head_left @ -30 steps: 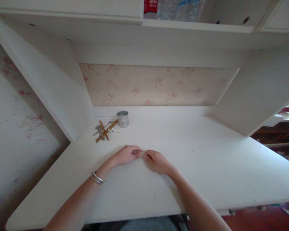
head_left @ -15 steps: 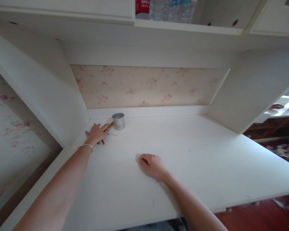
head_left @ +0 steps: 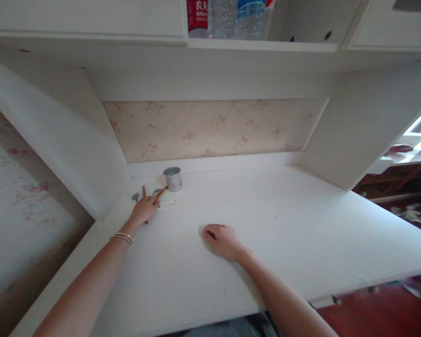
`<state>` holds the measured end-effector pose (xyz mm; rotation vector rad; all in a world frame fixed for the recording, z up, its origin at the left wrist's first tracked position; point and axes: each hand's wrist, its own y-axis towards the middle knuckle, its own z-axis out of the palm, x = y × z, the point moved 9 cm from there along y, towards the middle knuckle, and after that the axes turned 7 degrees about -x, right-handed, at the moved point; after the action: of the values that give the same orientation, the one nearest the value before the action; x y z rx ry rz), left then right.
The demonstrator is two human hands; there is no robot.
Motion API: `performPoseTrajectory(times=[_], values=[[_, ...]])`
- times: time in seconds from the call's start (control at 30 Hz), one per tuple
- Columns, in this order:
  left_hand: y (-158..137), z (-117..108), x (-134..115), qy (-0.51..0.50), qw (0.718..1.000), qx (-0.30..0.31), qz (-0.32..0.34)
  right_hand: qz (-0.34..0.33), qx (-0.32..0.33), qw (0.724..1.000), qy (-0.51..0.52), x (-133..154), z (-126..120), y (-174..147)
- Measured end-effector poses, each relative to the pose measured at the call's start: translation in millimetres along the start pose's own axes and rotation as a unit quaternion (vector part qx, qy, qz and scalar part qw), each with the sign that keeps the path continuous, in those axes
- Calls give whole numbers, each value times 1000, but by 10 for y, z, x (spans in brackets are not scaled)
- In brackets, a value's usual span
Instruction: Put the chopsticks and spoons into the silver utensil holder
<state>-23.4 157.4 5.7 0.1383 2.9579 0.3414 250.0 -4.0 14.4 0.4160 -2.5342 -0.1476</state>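
Note:
My left hand (head_left: 146, 209) reaches to the far left of the white tabletop, fingers bunched low over several slim items. A thin yellow-brown stick (head_left: 162, 193) sticks out from between its thumb and fingers. Another brown stick (head_left: 143, 191) shows past the knuckles, partly covered by the hand. Grey round-headed utensils, perhaps spoons, lie there too: one (head_left: 135, 196) left of the fingers, one (head_left: 156, 192) beyond them. A thin white stick (head_left: 168, 203) lies right of the hand. Behind stands a perforated metal cup (head_left: 173, 180), upright. My right hand (head_left: 221, 239) rests as a loose fist, nothing visible inside.
The white desk (head_left: 301, 224) has side panels left and right and a low back ledge (head_left: 214, 162). Overhead, a shelf (head_left: 263, 45) holds several plastic bottles (head_left: 222, 18). Below the desk's right edge is reddish floor (head_left: 365, 311).
My left hand has drawn back toward me, its spread fingers now bunched. The yellow-brown stick shifted toward me slightly, and more utensils show. My right hand stays put; the view has tilted up slightly.

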Motion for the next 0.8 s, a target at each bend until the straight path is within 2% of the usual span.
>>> performPoseTrajectory(times=[0.3,0.47,0.6,0.8], values=[[-885,-95,-374,-10,1000,-14,17,-4,-11,1000,3,2,6,-11],[-1125,-177,-517,-21,999,-28,17,4,1,999,41,-45,17,86],[-1146,-214,-566,-23,999,-40,21,-30,2,996,80,69,-57,409],[-1150,-267,-500,-16,997,-66,22,-17,-3,999,37,262,-59,1306]])
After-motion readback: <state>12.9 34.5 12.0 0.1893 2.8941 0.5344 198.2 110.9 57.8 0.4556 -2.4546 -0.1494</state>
